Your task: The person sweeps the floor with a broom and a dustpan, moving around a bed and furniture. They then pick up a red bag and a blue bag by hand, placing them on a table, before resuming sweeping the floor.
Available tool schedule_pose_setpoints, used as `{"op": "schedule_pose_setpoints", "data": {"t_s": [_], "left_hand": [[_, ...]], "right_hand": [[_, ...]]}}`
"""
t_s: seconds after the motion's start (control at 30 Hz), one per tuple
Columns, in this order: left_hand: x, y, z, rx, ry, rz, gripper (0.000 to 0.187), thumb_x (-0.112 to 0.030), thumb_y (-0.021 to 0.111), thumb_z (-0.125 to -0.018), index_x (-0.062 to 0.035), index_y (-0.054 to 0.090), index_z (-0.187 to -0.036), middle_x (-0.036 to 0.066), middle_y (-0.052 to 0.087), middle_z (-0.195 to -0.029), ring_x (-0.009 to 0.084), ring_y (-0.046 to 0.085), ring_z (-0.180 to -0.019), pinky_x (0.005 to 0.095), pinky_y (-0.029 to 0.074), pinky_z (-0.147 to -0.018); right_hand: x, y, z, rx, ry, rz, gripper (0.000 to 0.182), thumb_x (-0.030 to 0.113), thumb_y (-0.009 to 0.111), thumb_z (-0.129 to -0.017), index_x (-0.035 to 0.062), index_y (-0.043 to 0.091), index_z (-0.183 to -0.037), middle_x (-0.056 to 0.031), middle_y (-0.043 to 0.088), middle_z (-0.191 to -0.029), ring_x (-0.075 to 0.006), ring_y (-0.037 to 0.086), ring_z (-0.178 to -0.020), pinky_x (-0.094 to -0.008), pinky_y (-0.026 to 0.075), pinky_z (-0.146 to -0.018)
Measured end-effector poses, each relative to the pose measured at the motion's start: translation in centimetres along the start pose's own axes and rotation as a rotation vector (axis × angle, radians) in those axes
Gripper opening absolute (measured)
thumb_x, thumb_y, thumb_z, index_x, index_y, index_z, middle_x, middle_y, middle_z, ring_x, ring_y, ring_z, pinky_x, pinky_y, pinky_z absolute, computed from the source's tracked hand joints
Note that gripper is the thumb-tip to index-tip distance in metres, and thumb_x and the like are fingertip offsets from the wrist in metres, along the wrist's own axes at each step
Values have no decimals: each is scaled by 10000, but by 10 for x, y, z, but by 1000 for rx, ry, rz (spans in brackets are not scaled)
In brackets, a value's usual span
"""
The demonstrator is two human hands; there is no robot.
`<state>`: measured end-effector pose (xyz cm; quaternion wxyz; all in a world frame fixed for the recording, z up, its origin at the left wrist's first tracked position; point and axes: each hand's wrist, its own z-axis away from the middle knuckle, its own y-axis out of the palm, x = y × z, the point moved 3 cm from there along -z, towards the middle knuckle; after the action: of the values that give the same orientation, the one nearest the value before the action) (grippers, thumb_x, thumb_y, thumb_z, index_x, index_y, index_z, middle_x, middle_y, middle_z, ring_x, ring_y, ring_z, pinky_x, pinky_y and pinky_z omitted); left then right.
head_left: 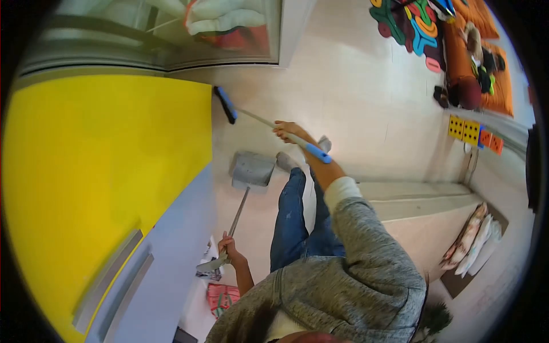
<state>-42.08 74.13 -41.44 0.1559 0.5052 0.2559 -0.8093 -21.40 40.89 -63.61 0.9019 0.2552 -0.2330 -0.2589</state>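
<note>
My right hand [290, 131] is closed round the pale handle of a broom [257, 117]. The broom's blue head with dark bristles is on the floor beside the corner of the yellow cabinet front. The blue end of its handle lies along my right forearm. My left hand [226, 247] grips the upper part of a long grey dustpan handle. The grey dustpan [253, 169] rests on the floor in front of my feet, below the broom head and apart from it.
Yellow cabinet front [114, 154] and a grey-blue one [171, 246] stand at the left. A glass door [166, 34] is above them. A colourful mat [420, 28] and an orange sofa [460, 54] are at upper right. A red patterned bag [222, 298] lies near my left arm.
</note>
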Motion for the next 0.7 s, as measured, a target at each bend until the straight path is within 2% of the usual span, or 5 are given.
{"op": "schedule_pose_setpoints", "data": {"t_s": [0.23,0.4,0.6,0.67,0.7], "left_hand": [[-3,25,-18,226,-35,11,115,61,487,-691,-37,447,-644,113,509,-824,241,400,-1017,287,347,-801],[-9,68,-15,349,94,-96,134,72,471,-690,-33,439,-612,117,511,-776,281,410,-1001,335,330,-825],[-38,128,-3,475,98,-144,157,88,476,-681,-39,431,-600,96,502,-758,282,402,-1009,337,330,-841],[-46,148,4,533,140,-187,164,90,480,-679,-44,427,-602,86,498,-762,279,391,-1026,323,337,-841],[-53,163,11,562,178,-219,163,87,485,-679,-44,426,-602,81,496,-758,283,389,-1027,326,334,-844]], "right_hand": [[2,-191,219,-276,-50,-239,474,111,460,-751,131,249,-1175,16,399,-505,-44,319,-329,-157,263,-272],[-19,-138,249,-735,-328,78,512,13,452,-701,66,289,-1184,-67,500,-563,-104,420,-365,-216,328,-295],[47,-103,166,-346,-289,171,345,110,452,-719,42,423,-1056,-10,462,-509,-71,384,-349,-206,314,-303],[58,-151,103,-256,-136,-381,423,130,490,-704,31,389,-1102,21,420,-474,-59,359,-334,-185,296,-299],[73,-168,113,-318,-188,-270,428,136,487,-711,37,374,-1112,26,417,-471,-50,360,-335,-177,295,-297]]}}
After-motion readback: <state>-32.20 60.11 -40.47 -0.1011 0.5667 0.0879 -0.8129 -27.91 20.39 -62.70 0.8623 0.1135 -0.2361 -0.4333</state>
